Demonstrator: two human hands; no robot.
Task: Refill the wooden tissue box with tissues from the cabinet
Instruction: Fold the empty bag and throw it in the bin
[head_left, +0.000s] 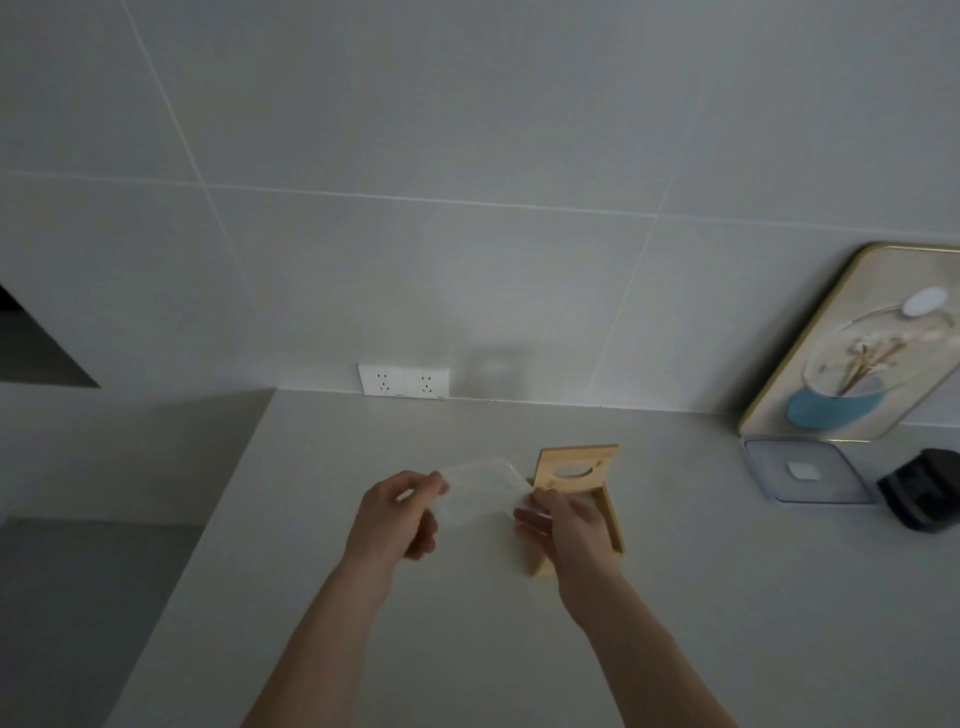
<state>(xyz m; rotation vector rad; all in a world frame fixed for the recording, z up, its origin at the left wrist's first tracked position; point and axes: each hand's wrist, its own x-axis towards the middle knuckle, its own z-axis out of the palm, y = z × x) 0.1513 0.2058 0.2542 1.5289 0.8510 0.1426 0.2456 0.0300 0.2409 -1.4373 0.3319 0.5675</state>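
The wooden tissue box (613, 519) sits on the pale countertop (467, 623), its lid (574, 467) with an oval slot tilted up at the back. A white pack of tissues (480, 486) in clear wrap hangs just above the counter, to the left of the box. My left hand (397, 514) pinches the pack's left end. My right hand (563, 525) grips its right end, in front of the open box and hiding most of the box's inside.
A double wall socket (403, 381) sits at the counter's back edge. At the right stand a framed picture (852, 353) leaning on the tiled wall, a clear lidded container (802, 470) and a black object (922, 493). A lower grey surface (78, 597) lies to the left.
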